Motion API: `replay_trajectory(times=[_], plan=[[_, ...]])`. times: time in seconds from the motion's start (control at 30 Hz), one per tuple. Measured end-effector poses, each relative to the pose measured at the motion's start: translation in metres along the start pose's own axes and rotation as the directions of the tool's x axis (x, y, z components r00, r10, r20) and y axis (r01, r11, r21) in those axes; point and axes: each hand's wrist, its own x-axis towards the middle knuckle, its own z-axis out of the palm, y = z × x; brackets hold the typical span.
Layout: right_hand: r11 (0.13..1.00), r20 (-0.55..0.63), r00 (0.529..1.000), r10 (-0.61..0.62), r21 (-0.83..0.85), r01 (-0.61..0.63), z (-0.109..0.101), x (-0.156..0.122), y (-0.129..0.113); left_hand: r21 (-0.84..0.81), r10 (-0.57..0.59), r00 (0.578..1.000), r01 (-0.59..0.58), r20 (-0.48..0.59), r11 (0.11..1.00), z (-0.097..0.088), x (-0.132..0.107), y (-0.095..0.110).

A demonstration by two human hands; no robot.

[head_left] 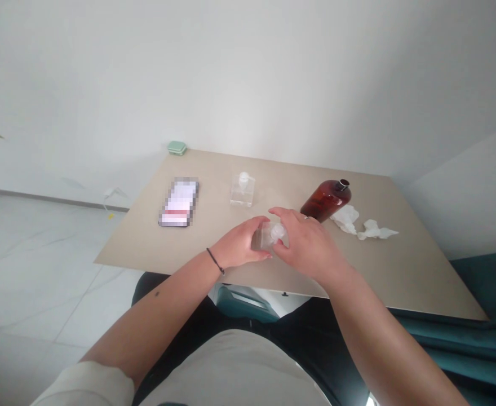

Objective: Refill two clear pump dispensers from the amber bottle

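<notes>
My left hand point(242, 243) is wrapped round a small clear bottle point(266, 237) that stands on the beige table point(383, 265) near its front edge. My right hand point(305, 239) is closed over the bottle's white top point(277, 231), fingers pinched on it. A second small clear bottle with a white pump point(243, 189) stands farther back. An amber bottle with an open neck point(326, 200) lies on its side just behind my right hand.
A phone point(179, 202) lies face up on the left of the table. Crumpled white tissues point(360, 224) lie to the right of the amber bottle. A small green case point(177, 148) sits at the far left corner. Teal seating point(476, 338) runs along the right.
</notes>
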Motion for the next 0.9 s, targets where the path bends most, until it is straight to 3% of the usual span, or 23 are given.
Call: replay_trajectory(times=[0.13,0.23,0.3,0.37,0.5,0.6,0.67,0.77,0.9], plan=[[0.989,0.038,0.994,-0.098,0.111,0.093,-0.008,-0.003,0.007,-0.003,-0.007,1.0,0.007,0.003,1.0,-0.001,0.0,0.002],[0.991,0.045,0.999,0.007,0.131,-0.013,-0.016,0.003,0.004,0.0,0.0,1.0,0.0,0.011,1.0,-0.001,0.0,0.0],[0.993,0.087,0.991,0.1,0.059,-0.106,-0.021,0.01,-0.002,0.0,0.013,1.0,-0.013,0.016,1.0,-0.001,0.0,-0.001],[0.992,0.138,0.983,0.123,-0.025,-0.121,-0.024,0.017,-0.006,-0.003,0.015,1.0,-0.015,0.016,1.0,-0.001,0.0,-0.001],[0.993,0.203,0.976,-0.074,-0.073,0.091,-0.03,0.023,-0.005,-0.021,0.015,1.0,-0.014,0.018,1.0,-0.002,0.001,0.0],[0.973,0.172,0.97,-0.174,-0.119,0.196,-0.034,0.021,-0.004,-0.039,0.041,0.999,-0.041,0.014,0.998,-0.002,0.001,0.0],[0.964,0.091,0.985,-0.147,-0.211,0.163,-0.036,0.017,-0.008,-0.029,0.034,0.999,-0.034,0.004,0.999,-0.002,0.001,-0.001],[0.953,0.0,1.0,-0.007,-0.303,0.007,-0.036,0.01,-0.016,0.008,0.011,1.0,-0.011,0.013,1.0,-0.001,0.001,-0.002],[0.929,0.008,0.982,0.189,-0.325,-0.176,-0.024,0.005,-0.024,0.0,0.023,0.999,-0.023,0.029,1.0,-0.001,0.001,-0.002]])
